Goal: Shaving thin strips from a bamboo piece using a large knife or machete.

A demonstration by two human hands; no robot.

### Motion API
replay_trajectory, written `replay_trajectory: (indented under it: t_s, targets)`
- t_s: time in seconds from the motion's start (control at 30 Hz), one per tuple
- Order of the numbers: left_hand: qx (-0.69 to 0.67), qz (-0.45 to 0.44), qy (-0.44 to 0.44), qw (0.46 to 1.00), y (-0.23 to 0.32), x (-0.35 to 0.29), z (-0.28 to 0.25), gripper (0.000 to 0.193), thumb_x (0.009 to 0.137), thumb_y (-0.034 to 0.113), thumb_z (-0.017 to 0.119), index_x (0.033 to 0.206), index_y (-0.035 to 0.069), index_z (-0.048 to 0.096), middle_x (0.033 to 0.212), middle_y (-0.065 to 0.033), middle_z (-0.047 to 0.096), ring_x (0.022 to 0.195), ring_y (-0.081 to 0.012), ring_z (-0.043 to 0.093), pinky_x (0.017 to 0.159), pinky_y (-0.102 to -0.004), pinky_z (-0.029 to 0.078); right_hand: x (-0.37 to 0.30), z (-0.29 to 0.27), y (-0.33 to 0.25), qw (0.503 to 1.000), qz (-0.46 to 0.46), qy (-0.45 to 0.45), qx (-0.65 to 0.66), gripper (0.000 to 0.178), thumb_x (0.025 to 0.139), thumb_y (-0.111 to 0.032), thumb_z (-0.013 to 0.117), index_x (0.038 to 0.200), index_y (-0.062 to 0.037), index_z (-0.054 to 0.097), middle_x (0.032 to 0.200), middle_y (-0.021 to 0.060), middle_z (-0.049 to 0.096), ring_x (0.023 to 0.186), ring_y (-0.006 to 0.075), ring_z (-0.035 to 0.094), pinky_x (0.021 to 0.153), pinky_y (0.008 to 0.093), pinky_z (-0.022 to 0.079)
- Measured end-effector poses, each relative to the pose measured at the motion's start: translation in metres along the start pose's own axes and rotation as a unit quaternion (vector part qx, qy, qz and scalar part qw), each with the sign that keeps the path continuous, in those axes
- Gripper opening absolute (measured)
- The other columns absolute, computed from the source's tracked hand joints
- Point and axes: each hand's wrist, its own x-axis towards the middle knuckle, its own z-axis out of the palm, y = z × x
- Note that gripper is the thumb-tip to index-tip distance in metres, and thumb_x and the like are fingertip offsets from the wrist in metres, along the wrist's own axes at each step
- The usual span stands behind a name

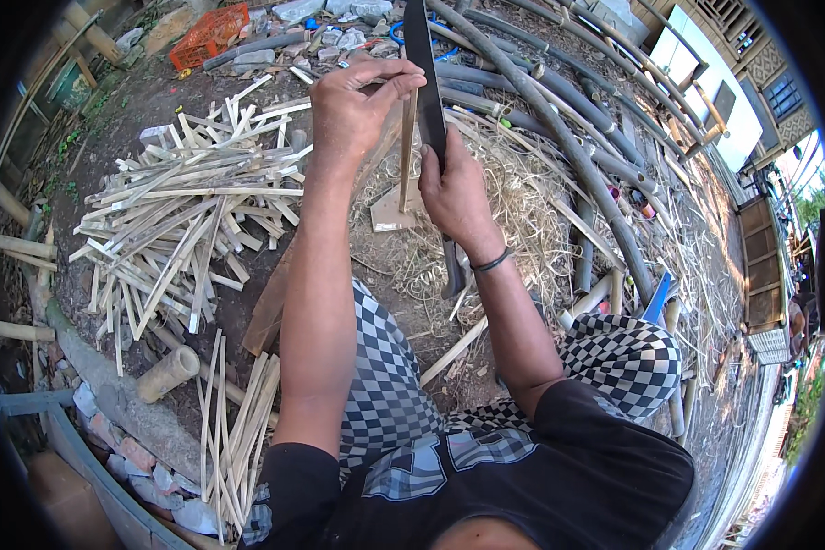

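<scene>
Long dark bamboo poles (559,137) lie on dirt ground, right of hands. Heap of pale split bamboo strips (188,215) at left. Right hand (454,188) closed around long dark blade (422,73). Left hand (362,101) pinches top of thin pale bamboo stick (406,151), upright on small wooden block (390,215) between knees.

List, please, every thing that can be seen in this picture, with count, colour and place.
bamboo stick: one, tan, upright, left hand on its top
long blade: one, dark, beside the stick, in right hand
split strips pile: many, pale, left
bamboo poles: several, grey-green, upper right
shavings: heap, straw-coloured, centre
crate: one, orange, top left
short bamboo piece: one, tan, lower left
left hand: grips stick top
right hand: grips blade
</scene>
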Motion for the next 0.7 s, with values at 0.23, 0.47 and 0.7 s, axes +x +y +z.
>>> replay_trajectory:
  t_s: [0.23,0.47,0.7]
  targets:
    - [0.006,-0.015,0.015,1.0,0.0,-0.003,0.02,0.013,0.082,0.009,0.079,0.094,0.004,0.078,0.086,-0.0049,0.071,0.076,-0.0103,0.066,0.07,-0.0249,0.053,-0.015,0.044,0.104,0.994,0.039,-0.043,-0.087,0.032,0.094,-0.012,0.052,0.119,0.0065,0.045,0.086,0.0351,0.063,0.086,0.0536,0.062,0.077,0.0582,0.048]
    - [-0.103,-0.051,-0.007,0.993,-0.022,0.004,0.014,0.017,0.09,0.007,0.072,0.104,-0.002,0.071,0.092,-0.0065,0.072,0.073,-0.009,0.065,0.069,-0.0232,0.054,0.003,-0.006,0.0,0.999,-0.004,-0.009,0.045,0.03,0.096,-0.011,0.05,0.122,0.0036,0.046,0.085,0.0339,0.064,0.083,0.0519,0.063,0.071,0.0571,0.049]
    - [-0.101,-0.052,0.053,0.992,-0.03,0.007,0.023,0.014,0.093,0.006,0.068,0.105,-0.002,0.068,0.089,-0.0064,0.071,0.073,-0.0085,0.064,0.07,-0.0219,0.053,0.004,0.022,0.04,0.995,-0.07,0.057,-0.036,0.024,0.099,-0.013,0.053,0.117,0.0013,0.05,0.07,0.0129,0.062,0.06,0.021,0.063,0.057,0.0372,0.049]
